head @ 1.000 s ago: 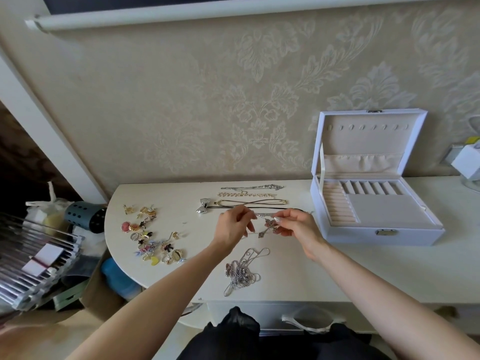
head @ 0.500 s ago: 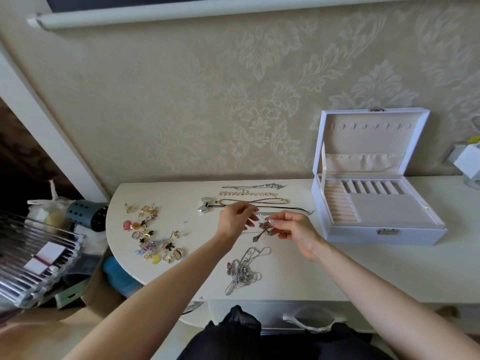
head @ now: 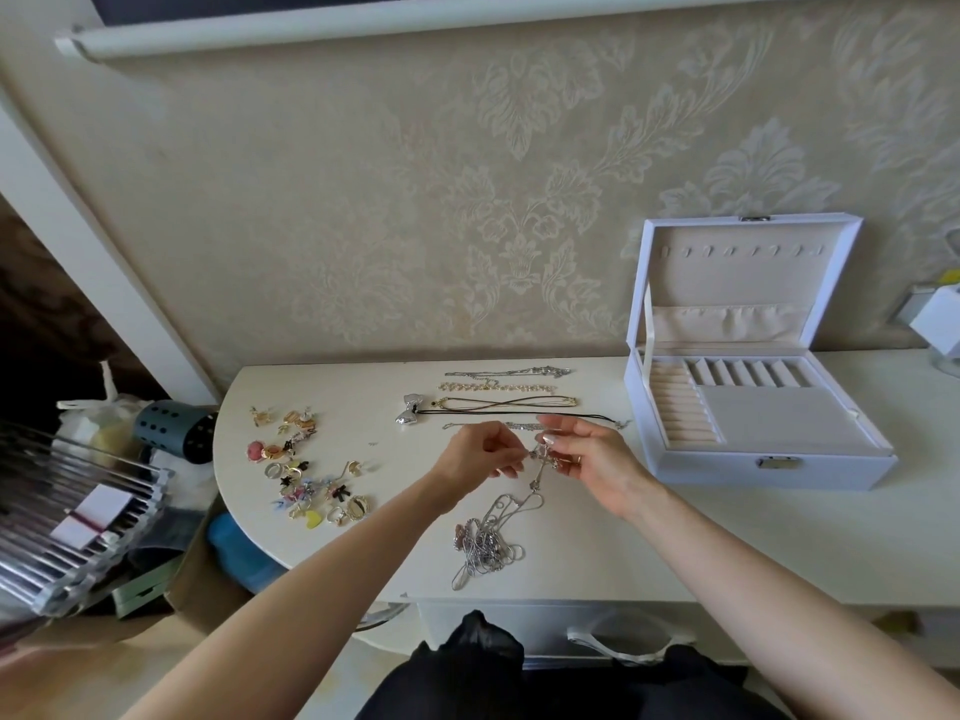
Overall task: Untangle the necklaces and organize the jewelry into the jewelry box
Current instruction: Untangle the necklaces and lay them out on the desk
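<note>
My left hand (head: 480, 456) and my right hand (head: 592, 459) meet above the table middle, both pinching a silver necklace with a pendant (head: 545, 456). Its chain hangs down into a tangled heap of silver chains (head: 485, 543) on the table. Behind my hands several necklaces lie in straight rows (head: 498, 394), one black cord with a silver bow (head: 410, 409). The white jewelry box (head: 831, 467) stands open at the right, its beige compartments holding nothing I can see.
A scatter of rings, earrings and small charms (head: 306, 470) lies at the table's left. The white table (head: 727, 537) ends in a rounded left edge; beyond it sit a clear rack (head: 67, 517) and a dark perforated cup (head: 176, 431).
Both hands stayed together over the table and shifted slightly toward me; the pendant now sits between the fingertips with the chain trailing to the heap.
</note>
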